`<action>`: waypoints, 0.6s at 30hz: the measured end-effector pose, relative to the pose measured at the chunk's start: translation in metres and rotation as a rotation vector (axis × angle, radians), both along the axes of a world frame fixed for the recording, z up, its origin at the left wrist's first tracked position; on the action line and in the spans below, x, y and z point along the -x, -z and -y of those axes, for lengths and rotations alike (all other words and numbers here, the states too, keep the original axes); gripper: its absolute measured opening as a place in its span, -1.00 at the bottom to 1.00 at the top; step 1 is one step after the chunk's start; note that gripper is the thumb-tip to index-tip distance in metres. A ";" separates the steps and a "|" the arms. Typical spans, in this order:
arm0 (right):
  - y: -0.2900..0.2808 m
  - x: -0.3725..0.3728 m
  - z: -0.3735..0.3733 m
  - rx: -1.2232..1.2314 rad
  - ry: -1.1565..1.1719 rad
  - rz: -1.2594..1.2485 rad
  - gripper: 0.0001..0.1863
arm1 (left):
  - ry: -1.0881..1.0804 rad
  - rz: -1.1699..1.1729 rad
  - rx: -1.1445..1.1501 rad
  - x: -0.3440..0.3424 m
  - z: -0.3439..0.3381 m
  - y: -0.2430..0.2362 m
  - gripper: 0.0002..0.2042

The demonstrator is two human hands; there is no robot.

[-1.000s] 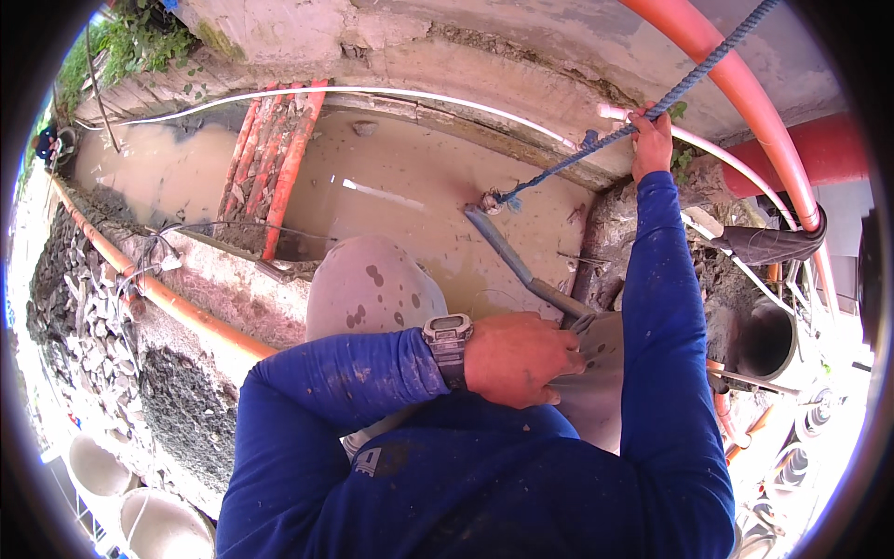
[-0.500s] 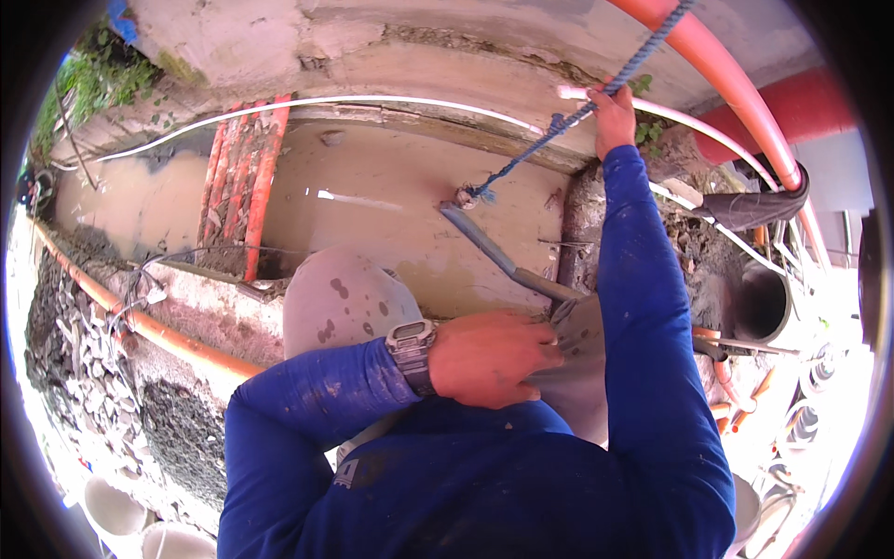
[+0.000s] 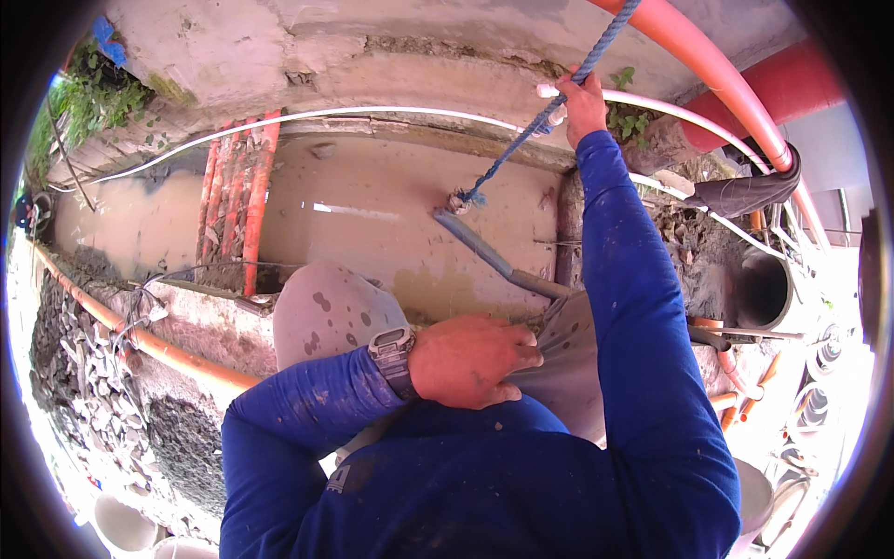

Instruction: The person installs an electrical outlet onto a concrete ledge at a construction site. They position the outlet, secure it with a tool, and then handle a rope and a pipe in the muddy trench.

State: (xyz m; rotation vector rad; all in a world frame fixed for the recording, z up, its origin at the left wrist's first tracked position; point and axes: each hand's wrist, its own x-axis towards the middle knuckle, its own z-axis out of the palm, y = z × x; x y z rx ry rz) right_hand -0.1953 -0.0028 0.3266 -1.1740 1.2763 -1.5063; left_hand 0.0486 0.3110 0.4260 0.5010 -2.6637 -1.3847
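My right hand (image 3: 585, 104) is wrapped round a thick blue rope (image 3: 523, 144), with that arm stretched out ahead. The rope slants from the top edge down to a frayed, knotted end (image 3: 459, 201) at the muddy water. Beside this end lies the tip of a grey pipe (image 3: 480, 250), which runs towards my right knee. My left hand (image 3: 473, 361), with a watch on the wrist, rests across my lap against the grey trousers (image 3: 568, 373). Its fingers are slightly bent and the thumb stands apart; I see nothing held in it.
Brown water fills the trench (image 3: 372, 177) in front of me. Several orange pipes (image 3: 250, 200) cross it on the left. A white pipe (image 3: 372, 110) follows the far wall. On the right are a large orange pipe (image 3: 717, 70) and a round pipe opening (image 3: 762, 291). Gravel (image 3: 93, 391) lies at left.
The whole view has shifted slightly. My right hand, still on the rope, appears a little farther left. My left hand stays at my lap.
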 end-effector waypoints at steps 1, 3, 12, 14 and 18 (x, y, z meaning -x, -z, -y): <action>0.001 -0.002 0.003 -0.003 0.001 -0.006 -0.63 | -0.011 -0.010 0.006 -0.001 -0.001 0.002 -0.52; -0.001 -0.012 0.010 -0.040 0.011 0.011 -0.65 | -0.037 -0.028 0.020 -0.004 -0.004 0.009 -0.51; -0.015 -0.073 0.029 -0.096 -0.045 0.213 -0.75 | -0.154 -0.027 -0.030 -0.035 -0.017 0.012 -0.51; -0.018 -0.086 0.032 -0.080 -0.063 0.312 -0.79 | -0.162 -0.036 -0.040 -0.041 -0.019 0.012 -0.51; -0.026 -0.110 0.031 -0.081 -0.161 0.399 -0.83 | -0.174 -0.062 -0.021 -0.055 -0.023 0.009 -0.50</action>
